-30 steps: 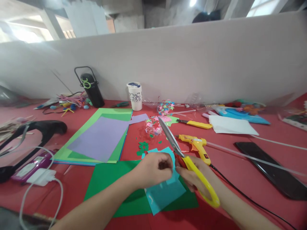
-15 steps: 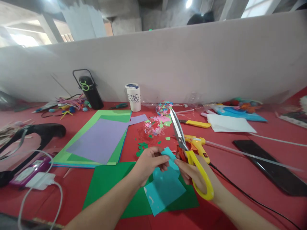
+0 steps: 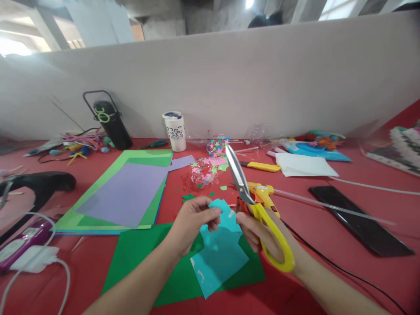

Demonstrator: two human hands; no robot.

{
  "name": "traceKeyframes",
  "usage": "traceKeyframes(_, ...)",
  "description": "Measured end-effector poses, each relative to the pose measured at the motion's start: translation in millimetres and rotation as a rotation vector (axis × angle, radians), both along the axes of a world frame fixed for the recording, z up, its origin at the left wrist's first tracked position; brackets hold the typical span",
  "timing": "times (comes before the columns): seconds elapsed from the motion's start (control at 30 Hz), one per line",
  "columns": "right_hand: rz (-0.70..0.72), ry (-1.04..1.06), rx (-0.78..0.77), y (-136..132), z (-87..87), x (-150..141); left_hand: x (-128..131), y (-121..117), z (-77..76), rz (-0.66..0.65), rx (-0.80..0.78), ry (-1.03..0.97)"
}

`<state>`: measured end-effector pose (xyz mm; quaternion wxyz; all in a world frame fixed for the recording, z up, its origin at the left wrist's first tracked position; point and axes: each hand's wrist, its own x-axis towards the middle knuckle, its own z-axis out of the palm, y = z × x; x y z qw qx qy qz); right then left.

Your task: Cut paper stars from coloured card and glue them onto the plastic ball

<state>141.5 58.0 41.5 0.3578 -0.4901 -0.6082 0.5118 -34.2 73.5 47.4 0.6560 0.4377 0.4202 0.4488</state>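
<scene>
My left hand [image 3: 193, 221] pinches a light-blue paper piece [image 3: 227, 215] by its upper left edge, between thumb and fingers. Below it, more light-blue paper [image 3: 219, 269] with white marks lies on a dark green sheet [image 3: 134, 258]; whether it joins the held piece I cannot tell. In my right hand [image 3: 257, 232] are scissors [image 3: 236, 173] with a yellow handle, their blades together and pointing up and away. The right fingertips are close to the held piece's right edge. Small green scraps [image 3: 188, 198] lie just beyond my left hand.
A yellow glue gun [image 3: 267, 194] with a long clear stick is behind the scissors, near a yellow cutter [image 3: 264, 166]. A black phone [image 3: 357, 221] lies right. Stacked coloured sheets [image 3: 123, 192], a white cup [image 3: 175, 133] and star-filled clear balls [image 3: 201, 171] stand farther back.
My left hand has moved slightly left with the light-blue piece. My right fingers have come away from its edge, still gripping the scissors. The view has shifted a little.
</scene>
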Motion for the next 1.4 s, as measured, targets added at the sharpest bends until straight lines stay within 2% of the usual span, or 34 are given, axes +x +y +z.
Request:
traceKeyframes(0.13,0.104,-0.102,0.013,-0.2,1.9,12.1,-13.7,7.3,9.1,0.292,0.11,-0.079)
traceKeyframes(0.23,0.256,-0.24,0.071,-2.0,2.5,15.3,-19.5,10.5,11.1,0.379,0.125,-0.131)
traceKeyframes(0.33,0.331,-0.287,0.084,-4.5,4.9,12.0,-19.2,10.8,9.1,0.375,0.101,-0.167)
traceKeyframes(0.57,0.306,-0.244,-0.061,-12.1,9.0,4.1,-14.3,6.9,9.1,0.348,0.095,-0.209)
traceKeyframes(0.83,0.323,-0.15,-0.062,-10.6,-3.7,4.1,-10.0,1.5,14.9,0.324,0.112,-0.151)
traceKeyframes(1.3,0.222,-0.185,-0.092,-14.9,-2.7,0.5,-8.0,0.4,15.6,0.343,0.14,-0.122)
traceKeyframes(1.4,0.257,-0.173,-0.086,-14.7,-3.2,1.9,-7.8,0.5,15.7,0.346,0.131,-0.123)
